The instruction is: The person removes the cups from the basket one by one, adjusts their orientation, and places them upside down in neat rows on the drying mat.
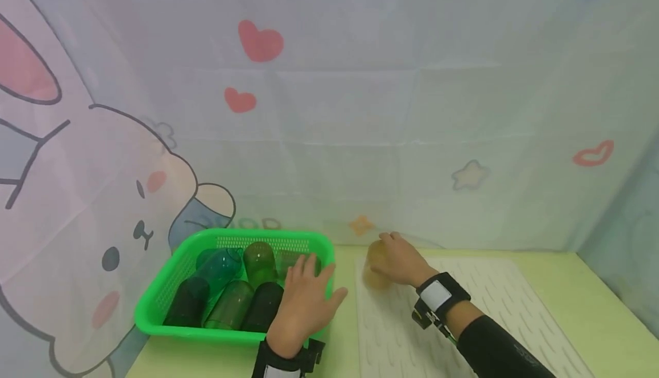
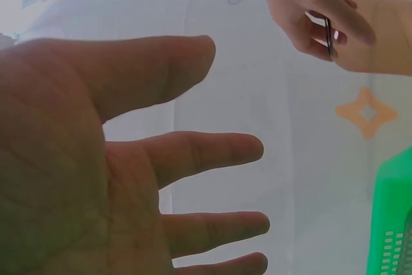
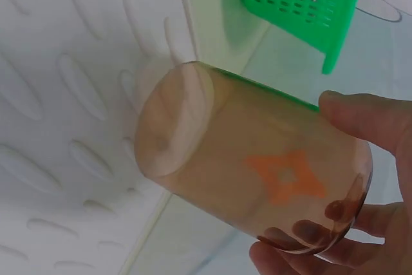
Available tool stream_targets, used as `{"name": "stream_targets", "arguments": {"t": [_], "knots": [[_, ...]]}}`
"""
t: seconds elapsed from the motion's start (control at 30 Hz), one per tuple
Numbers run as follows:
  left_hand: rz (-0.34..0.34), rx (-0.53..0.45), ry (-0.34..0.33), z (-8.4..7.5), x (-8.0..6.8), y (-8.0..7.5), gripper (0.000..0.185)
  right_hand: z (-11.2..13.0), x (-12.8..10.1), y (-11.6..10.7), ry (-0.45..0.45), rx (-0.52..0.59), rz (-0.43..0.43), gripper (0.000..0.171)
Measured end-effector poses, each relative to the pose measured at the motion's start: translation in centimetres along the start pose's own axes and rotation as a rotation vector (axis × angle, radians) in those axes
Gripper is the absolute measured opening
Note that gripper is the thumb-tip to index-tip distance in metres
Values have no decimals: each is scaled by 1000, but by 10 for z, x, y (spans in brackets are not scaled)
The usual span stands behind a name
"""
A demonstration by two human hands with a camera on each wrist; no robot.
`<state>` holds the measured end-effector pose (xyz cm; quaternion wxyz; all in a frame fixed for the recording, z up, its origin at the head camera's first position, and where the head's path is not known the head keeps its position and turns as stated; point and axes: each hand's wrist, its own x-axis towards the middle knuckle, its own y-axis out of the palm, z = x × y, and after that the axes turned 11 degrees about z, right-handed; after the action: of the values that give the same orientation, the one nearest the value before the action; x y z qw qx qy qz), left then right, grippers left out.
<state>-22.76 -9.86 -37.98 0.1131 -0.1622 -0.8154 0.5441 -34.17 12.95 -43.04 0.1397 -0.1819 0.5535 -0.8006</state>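
My right hand [image 1: 399,259] grips a translucent amber cup [image 1: 374,269] at the far left corner of the white ribbed mat [image 1: 463,321]. In the right wrist view the amber cup [image 3: 251,172] fills the frame, its base toward the mat, with my fingers [image 3: 335,249] curled round its rim end. My left hand [image 1: 304,301] hovers with fingers spread over the right side of the green basket [image 1: 159,303], holding nothing. The left wrist view shows my open palm [image 2: 77,178] and, beyond it, my right hand [image 2: 309,11] on the amber cup [image 2: 380,33].
Several green and dark translucent cups [image 1: 231,292] lie on their sides in the basket. A printed cloth backdrop [image 1: 360,109] closes off the rear and sides. The tabletop [image 1: 597,309] is pale yellow-green.
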Motion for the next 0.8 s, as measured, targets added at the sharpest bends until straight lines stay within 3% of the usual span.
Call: {"name": "stream_targets", "arguments": {"t": [0.33,0.8], "knots": [[42,19,-9,0,3,2,52,-7,17,15,35,-4,-44,62],[56,-2,-15,2,5,4,50,-10,28,26,38,36,22,68]]}}
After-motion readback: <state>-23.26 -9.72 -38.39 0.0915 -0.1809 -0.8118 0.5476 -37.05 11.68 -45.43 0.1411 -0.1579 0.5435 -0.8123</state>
